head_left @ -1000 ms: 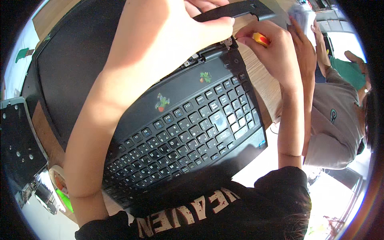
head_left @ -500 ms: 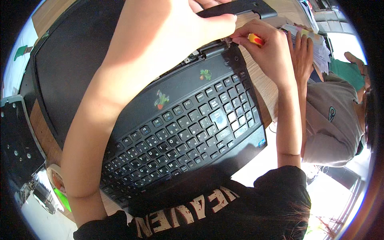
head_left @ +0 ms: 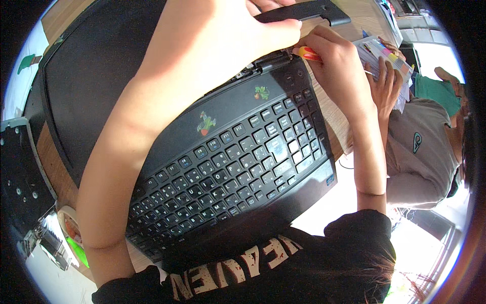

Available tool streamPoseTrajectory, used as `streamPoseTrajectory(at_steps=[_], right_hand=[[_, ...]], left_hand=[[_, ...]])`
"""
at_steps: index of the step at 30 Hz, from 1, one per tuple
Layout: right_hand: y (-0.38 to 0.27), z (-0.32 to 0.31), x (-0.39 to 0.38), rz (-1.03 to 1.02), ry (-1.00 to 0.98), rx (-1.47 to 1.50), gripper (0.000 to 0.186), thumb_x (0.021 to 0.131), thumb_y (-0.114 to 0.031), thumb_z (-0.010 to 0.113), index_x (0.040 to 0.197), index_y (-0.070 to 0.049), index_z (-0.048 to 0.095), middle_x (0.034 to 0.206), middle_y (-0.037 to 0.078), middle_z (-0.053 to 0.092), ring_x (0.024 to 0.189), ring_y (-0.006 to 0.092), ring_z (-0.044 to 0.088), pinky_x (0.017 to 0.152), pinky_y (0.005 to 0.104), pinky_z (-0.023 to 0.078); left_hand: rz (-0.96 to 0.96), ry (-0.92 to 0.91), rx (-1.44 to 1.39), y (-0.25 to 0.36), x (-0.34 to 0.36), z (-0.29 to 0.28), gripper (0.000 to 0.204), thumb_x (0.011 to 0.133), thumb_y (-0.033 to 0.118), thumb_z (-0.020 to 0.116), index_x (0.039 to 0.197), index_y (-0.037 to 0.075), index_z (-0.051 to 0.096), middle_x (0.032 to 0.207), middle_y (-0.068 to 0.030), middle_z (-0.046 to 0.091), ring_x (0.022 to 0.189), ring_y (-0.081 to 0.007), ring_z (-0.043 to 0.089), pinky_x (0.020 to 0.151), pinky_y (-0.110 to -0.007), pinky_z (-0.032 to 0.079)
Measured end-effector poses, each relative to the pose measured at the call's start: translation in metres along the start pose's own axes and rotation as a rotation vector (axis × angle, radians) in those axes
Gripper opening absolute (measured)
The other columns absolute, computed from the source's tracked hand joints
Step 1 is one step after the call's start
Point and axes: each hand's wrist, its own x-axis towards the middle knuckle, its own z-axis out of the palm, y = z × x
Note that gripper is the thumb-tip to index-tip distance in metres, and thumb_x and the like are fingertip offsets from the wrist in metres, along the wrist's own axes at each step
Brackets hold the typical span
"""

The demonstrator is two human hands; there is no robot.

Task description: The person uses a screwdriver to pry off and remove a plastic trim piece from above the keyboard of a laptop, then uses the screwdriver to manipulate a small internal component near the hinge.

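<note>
A black laptop lies opened out, its keyboard (head_left: 228, 172) facing up and its dark screen part (head_left: 101, 76) spread to the far left. At the far edge, my left hand (head_left: 228, 35) is curled around a black plastic bezel (head_left: 306, 11), thumb on the near side and fingers beyond; part of the grip is out of frame. My right hand (head_left: 336, 61) grips a screwdriver (head_left: 310, 53) by its yellow and red handle. Its tip end is at the laptop's right hinge (head_left: 288, 54), where the contact is too small to make out.
To the right, another person's hand (head_left: 387, 83) rests by a stack of papers (head_left: 372, 53). A dark panel with screws (head_left: 23, 172) stands at the left, near a round tape roll (head_left: 68, 223). The wooden table (head_left: 329, 109) shows beyond the laptop's right side.
My right hand has turned, so more of the screwdriver handle shows, lying closer to the hinge. My left hand stays nearly still. The other person's hand and papers have shifted.
</note>
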Motion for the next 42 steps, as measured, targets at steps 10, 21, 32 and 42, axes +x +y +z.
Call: streamPoseTrajectory(at_steps=[10,21,32,42], right_hand=[[0.011,-0.004,-0.004,0.067,-0.016,0.157,0.021,0.08,-0.007,0.075,0.101,-0.004,0.073,0.094,0.016,0.068,0.084,0.0371,0.067,0.076,0.0399,0.053],[0.031,-0.062,-0.042,0.164,0.42,0.473,0.04,0.108,-0.031,0.047,0.126,0.003,0.058,0.124,0.015,0.061,0.108,0.0191,0.058,0.092,0.0299,0.047],[0.014,-0.034,-0.036,0.136,0.693,0.462,0.022,0.104,-0.018,0.056,0.113,0.003,0.056,0.097,0.02,0.071,0.065,0.0135,0.063,0.061,0.0266,0.053],[0.007,-0.03,-0.031,0.19,0.729,0.57,0.021,0.102,-0.016,0.06,0.112,0.003,0.057,0.094,0.02,0.072,0.065,0.0131,0.064,0.061,0.0258,0.053]], left_hand=[[-0.012,-0.034,-0.066,-0.008,0.0,-0.002,0.024,0.079,0.005,0.075,0.099,-0.009,0.072,0.078,-0.0154,0.073,0.066,-0.0111,0.068,0.061,-0.024,0.054],[0.018,0.019,0.07,-0.006,0.003,0.001,0.031,0.078,0.009,0.078,0.102,-0.009,0.072,0.083,-0.0166,0.073,0.072,-0.013,0.068,0.068,-0.026,0.055],[-0.34,-0.219,-0.397,0.004,0.013,-0.013,0.029,0.081,0.007,0.077,0.103,-0.011,0.07,0.081,-0.0095,0.071,0.071,-0.0074,0.062,0.066,-0.022,0.051],[-0.038,0.006,0.025,-0.002,0.002,0.006,0.028,0.08,0.005,0.077,0.102,-0.011,0.07,0.08,-0.0091,0.07,0.071,-0.0071,0.061,0.066,-0.022,0.051]])
